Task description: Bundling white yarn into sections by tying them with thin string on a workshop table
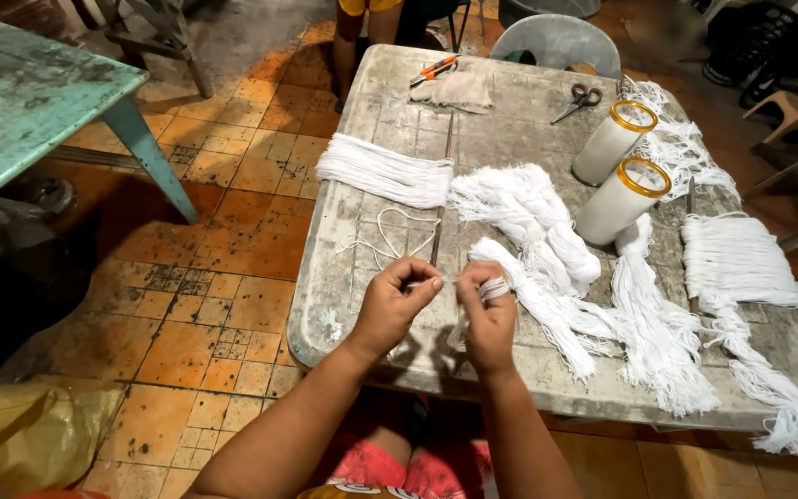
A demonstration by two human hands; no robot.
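Observation:
My left hand [394,300] pinches the end of a thin white cord [386,242] above the near edge of a worn grey table [371,139]. My right hand [486,314] is closed around a small bundle of white cord [494,289], with loops wrapped over its fingers. The two hands nearly touch. A loose strand of the cord curls on the table just beyond them. Finished white cord bundles [528,222] lie to the right of my hands.
A flat sheaf of cords [385,172] lies at mid table, more bundles [736,259] at the right. Two white spools with gold rims [621,157], scissors [579,100], a cloth [454,90] and an orange cutter [436,66] sit farther back. A turquoise table [30,102] stands left.

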